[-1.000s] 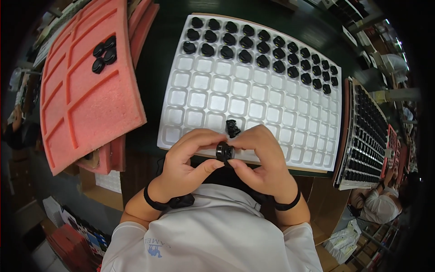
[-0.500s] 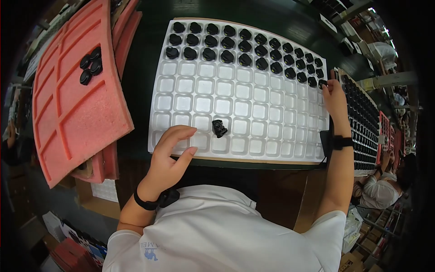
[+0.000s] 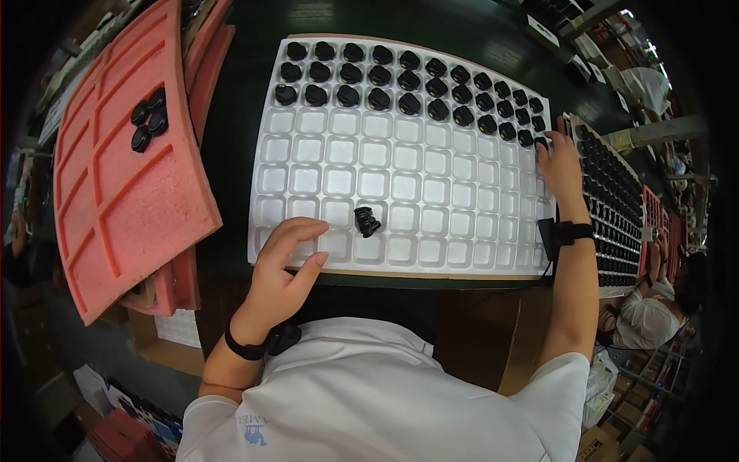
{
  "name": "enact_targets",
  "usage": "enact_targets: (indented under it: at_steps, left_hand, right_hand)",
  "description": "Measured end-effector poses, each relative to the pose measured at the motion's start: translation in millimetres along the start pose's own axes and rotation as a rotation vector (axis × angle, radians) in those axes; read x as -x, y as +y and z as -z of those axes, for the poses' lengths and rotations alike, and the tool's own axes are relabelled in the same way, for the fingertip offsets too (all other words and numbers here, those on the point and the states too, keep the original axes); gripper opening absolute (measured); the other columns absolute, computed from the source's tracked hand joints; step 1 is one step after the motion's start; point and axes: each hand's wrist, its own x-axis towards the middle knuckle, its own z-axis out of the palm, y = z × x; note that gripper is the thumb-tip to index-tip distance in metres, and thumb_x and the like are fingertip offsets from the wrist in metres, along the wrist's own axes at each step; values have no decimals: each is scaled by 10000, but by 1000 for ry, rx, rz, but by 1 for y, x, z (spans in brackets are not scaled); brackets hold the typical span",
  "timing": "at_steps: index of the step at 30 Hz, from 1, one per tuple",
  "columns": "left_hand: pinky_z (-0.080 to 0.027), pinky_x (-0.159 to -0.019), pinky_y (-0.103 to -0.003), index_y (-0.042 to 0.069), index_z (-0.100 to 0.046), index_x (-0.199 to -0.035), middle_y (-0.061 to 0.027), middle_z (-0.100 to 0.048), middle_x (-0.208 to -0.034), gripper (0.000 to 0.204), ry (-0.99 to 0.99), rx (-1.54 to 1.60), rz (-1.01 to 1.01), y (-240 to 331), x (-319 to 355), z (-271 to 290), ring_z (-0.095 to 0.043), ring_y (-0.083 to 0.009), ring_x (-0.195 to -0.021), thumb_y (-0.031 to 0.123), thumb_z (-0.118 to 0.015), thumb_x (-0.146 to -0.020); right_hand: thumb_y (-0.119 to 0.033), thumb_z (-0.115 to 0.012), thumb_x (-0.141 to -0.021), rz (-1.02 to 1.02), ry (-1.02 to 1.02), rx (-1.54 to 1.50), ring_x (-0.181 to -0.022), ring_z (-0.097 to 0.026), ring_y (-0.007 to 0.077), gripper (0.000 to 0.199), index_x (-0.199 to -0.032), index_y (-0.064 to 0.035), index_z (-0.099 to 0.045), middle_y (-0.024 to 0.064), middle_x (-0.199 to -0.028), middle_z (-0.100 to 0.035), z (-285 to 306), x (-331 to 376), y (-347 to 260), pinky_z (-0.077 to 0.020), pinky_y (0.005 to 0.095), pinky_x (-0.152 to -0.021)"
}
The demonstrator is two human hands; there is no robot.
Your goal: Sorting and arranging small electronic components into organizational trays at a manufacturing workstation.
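Note:
My left hand (image 3: pixel 283 269) hovers at the near left corner of a white molded tray (image 3: pixel 350 123), thumb and fingers apart with nothing between them. My right hand (image 3: pixel 562 165) is at the tray's right edge, its thumb and index finger around a small black rounded part (image 3: pixel 541 143) at the end of the third row. Rows of similar black parts (image 3: pixel 379 98) fill the far pockets. Right of my left hand, a small cluster of ribbed black pieces (image 3: pixel 367 222) lies across the tray's pockets.
To the left, a pink foam sheet (image 3: pixel 162 192) with a grid of grooves carries several black parts (image 3: pixel 149 119). More foam sheets are stacked under it. On the right stands another tray full of black parts (image 3: pixel 608 208), with a person (image 3: pixel 647 312) beyond. The table (image 3: pixel 254 46) is dark green.
The view has shifted slightly, moving the tray a little left in the picture. My right thumb and index finger have spread slightly around the black part. My left hand stays nearly still.

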Motion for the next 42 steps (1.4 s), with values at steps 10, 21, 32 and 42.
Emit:
enact_targets:
  at_steps: [10,21,32,42]
  left_hand:
    - [-421,-908,-322,6,-608,-1049,-135,-589,-1081,276,-13,-28,-16,0,-1,-1,-557,-263,-1027,-30,-611,-776]
    - [-431,-894,-320,8,-609,-1042,-133,-584,-1083,264,-17,-26,-20,1,-1,1,-560,-258,-1016,-25,-612,-780]
    - [-427,-914,-357,0,-602,-1072,-149,-579,-1117,300,-66,-245,-137,12,-8,-6,-547,-302,-1038,-9,-599,-772]
    - [-369,-1022,-445,1,-568,-1135,-127,-525,-1255,375,-205,-574,-303,15,-18,-23,-493,-293,-1183,10,-610,-763]
  right_hand:
    - [-57,-575,-830,169,-39,-49,-946,-572,325,165,-971,11,-629,135,-981,-611,12,14,-28,-456,385,-824]
    - [-35,-629,-782,234,25,-171,-866,-598,316,58,-828,-3,-614,127,-908,-641,43,22,-62,-470,357,-782]
    - [-28,-702,-697,425,-242,-721,-882,-570,284,201,-869,-44,-600,100,-953,-620,54,107,-227,-440,369,-762]
    - [-18,-685,-724,387,-82,-656,-821,-576,242,248,-953,-32,-589,81,-886,-626,18,114,-238,-444,348,-718]
